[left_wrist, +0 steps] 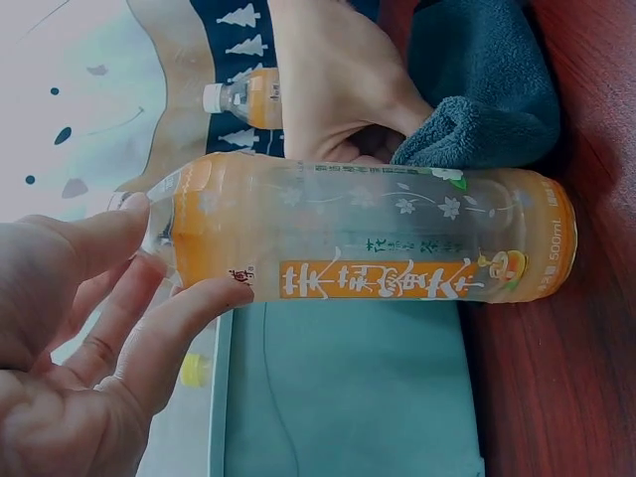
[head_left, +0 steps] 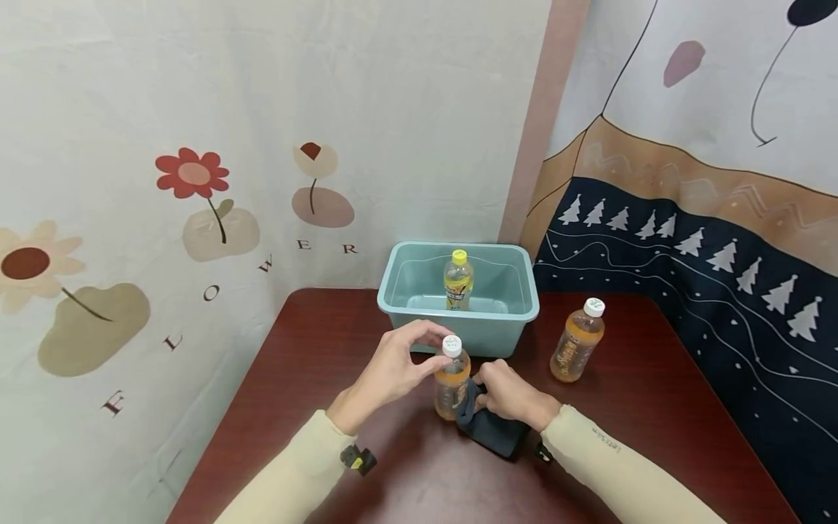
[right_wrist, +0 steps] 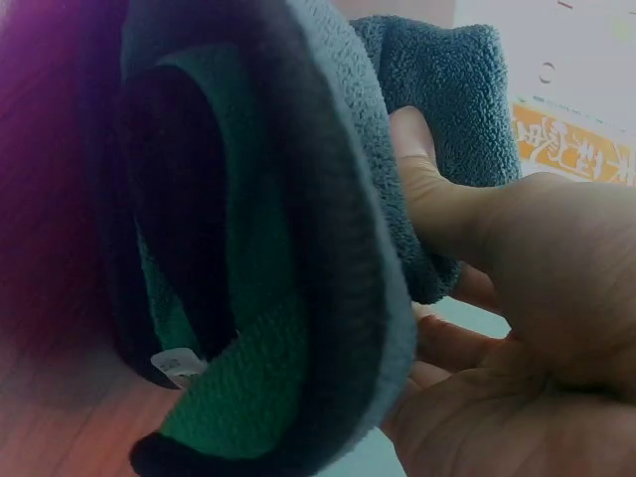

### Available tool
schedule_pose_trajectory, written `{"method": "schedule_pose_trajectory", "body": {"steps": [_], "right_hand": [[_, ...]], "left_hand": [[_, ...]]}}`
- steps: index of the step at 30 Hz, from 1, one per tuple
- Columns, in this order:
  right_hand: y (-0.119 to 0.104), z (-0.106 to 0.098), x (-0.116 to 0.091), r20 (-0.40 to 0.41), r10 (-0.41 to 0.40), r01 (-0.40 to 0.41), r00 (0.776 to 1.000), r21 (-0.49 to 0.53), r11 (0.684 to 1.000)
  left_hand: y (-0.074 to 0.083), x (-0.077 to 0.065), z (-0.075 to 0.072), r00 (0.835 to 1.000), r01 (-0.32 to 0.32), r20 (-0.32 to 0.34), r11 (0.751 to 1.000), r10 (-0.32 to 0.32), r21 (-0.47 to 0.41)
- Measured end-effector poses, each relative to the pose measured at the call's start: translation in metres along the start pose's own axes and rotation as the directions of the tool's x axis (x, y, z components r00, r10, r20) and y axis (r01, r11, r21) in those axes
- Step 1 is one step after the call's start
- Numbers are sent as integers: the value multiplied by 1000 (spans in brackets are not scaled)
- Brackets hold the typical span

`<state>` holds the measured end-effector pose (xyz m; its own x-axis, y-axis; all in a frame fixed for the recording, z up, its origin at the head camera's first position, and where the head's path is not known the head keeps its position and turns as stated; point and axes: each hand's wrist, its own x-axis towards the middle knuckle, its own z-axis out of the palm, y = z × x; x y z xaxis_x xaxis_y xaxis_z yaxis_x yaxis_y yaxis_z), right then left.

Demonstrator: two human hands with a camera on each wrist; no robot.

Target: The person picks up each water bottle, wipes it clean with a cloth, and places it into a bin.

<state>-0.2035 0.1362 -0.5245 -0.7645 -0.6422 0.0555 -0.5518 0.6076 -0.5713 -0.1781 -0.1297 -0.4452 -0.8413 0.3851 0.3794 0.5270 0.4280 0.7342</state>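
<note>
A white-capped tea bottle with an orange label stands upright on the table in front of the basin. My left hand holds it near the neck, thumb on one side and fingers on the other; the left wrist view shows the fingertips on the bottle's shoulder. My right hand grips a dark grey-blue towel, thumb pressed on the folded part. That folded part lies against or just beside the bottle's right side. The rest of the towel hangs in a loop in the right wrist view and reaches down to the tabletop.
Behind the hands stands a blue-green plastic basin, with a yellow-capped bottle upright inside. A second white-capped tea bottle stands to the right on the dark red table. Printed cloth hangs along the table's back and right side.
</note>
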Motion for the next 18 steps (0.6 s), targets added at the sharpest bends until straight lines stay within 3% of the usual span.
{"method": "schedule_pose_trajectory", "body": {"steps": [7,18], "right_hand": [[-3,-10,-5,-44,-22,23,999,21,1000],[-36,-53,-9,-183,-25,21,983,-22,1000]], "left_hand": [[-1,0,1,1000,7,-1,1000,-7,14],[-1,0,0,999,38,-1,999,-38,-11]]}}
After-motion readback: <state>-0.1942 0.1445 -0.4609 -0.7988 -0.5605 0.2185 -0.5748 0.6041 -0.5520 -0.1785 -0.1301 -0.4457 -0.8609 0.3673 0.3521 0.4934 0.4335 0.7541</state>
